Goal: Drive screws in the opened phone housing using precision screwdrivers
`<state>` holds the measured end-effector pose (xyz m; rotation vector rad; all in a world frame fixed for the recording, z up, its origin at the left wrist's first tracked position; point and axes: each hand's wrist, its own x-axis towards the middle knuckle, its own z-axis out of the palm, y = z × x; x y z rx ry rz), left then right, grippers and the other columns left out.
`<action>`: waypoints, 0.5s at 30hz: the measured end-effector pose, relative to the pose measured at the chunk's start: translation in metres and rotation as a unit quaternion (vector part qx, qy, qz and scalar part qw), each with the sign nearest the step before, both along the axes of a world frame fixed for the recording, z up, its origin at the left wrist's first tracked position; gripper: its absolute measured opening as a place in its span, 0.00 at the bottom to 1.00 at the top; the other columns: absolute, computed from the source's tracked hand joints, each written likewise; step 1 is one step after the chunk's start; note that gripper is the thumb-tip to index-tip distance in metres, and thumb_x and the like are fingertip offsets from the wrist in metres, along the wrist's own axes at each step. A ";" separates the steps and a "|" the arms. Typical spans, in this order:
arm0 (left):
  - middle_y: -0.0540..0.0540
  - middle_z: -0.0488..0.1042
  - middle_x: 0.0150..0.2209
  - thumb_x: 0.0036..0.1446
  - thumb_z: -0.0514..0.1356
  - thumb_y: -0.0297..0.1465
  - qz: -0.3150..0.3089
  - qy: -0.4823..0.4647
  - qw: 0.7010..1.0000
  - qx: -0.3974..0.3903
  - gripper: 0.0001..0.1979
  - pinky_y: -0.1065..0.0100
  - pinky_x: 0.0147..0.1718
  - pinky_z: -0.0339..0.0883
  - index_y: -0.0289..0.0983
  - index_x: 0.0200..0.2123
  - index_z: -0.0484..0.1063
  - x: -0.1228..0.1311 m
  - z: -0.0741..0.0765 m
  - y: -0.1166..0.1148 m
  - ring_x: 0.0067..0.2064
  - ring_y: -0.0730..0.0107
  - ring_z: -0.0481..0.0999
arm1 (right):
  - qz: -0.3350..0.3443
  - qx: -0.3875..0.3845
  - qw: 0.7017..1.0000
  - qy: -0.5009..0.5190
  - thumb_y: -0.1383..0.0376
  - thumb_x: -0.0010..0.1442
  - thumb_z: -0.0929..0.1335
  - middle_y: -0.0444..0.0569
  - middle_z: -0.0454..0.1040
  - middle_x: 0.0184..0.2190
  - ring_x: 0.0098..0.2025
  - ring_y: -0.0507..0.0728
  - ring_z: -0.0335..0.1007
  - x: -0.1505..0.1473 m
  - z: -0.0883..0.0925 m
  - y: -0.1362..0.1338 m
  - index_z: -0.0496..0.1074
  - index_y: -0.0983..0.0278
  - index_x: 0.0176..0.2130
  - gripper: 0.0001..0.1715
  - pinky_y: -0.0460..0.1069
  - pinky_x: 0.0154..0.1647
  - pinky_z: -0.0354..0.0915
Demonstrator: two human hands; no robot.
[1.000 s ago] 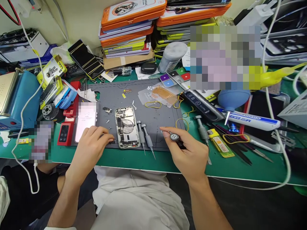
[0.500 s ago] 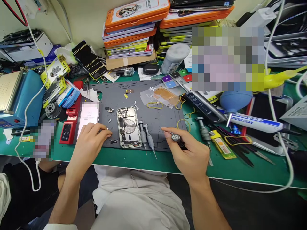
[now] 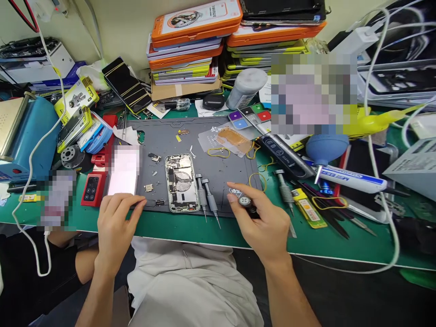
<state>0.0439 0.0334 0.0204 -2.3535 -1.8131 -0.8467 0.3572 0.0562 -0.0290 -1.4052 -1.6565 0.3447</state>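
Smartphone chassis [image 3: 183,183], quantity one, lies with its interior exposed on the gray mat [image 3: 225,177], between the two hands. From left to right: one red fixture [image 3: 92,190]; one phone with lit screen [image 3: 125,170]; the left hand [image 3: 115,220] at that phone's near end, thumb and fingertips brought together, any held part not discernible; two gray screwdrivers [image 3: 211,200] just beside the chassis; the right hand [image 3: 266,223], grasping one dark cylindrical tool handle [image 3: 244,200]; one further screwdriver [image 3: 283,188]; one blue air blower [image 3: 327,147].
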 end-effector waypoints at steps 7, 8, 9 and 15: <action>0.48 0.85 0.43 0.72 0.68 0.23 -0.044 -0.069 0.997 0.002 0.10 0.62 0.47 0.73 0.40 0.52 0.78 0.027 -0.024 -0.024 0.43 0.64 0.81 | -0.011 -0.031 0.965 0.259 0.65 0.75 0.65 0.45 0.74 0.40 0.33 0.54 0.68 -0.003 0.002 0.001 0.67 0.46 0.73 0.32 0.50 0.34 0.75; 0.48 0.85 0.43 0.72 0.68 0.23 -0.048 -0.071 0.996 -0.007 0.10 0.62 0.47 0.73 0.40 0.53 0.78 0.033 -0.028 -0.025 0.43 0.64 0.82 | -0.016 -0.027 0.953 0.300 0.65 0.75 0.66 0.43 0.71 0.38 0.34 0.54 0.68 -0.006 0.004 0.003 0.67 0.45 0.72 0.31 0.51 0.37 0.77; 0.48 0.86 0.43 0.72 0.69 0.24 -0.047 -0.071 0.996 -0.008 0.11 0.62 0.47 0.73 0.39 0.54 0.78 0.039 -0.032 -0.026 0.43 0.64 0.82 | -0.024 -0.018 0.945 0.324 0.65 0.75 0.67 0.42 0.70 0.37 0.35 0.54 0.70 -0.008 0.006 0.004 0.68 0.46 0.71 0.30 0.52 0.40 0.79; 0.47 0.86 0.43 0.71 0.70 0.25 -0.031 -0.069 0.997 0.020 0.10 0.62 0.45 0.74 0.40 0.52 0.79 0.049 -0.043 -0.023 0.42 0.63 0.82 | -0.048 0.059 0.954 0.291 0.65 0.72 0.73 0.43 0.77 0.42 0.48 0.59 0.84 -0.018 0.008 0.013 0.70 0.53 0.60 0.20 0.64 0.59 0.80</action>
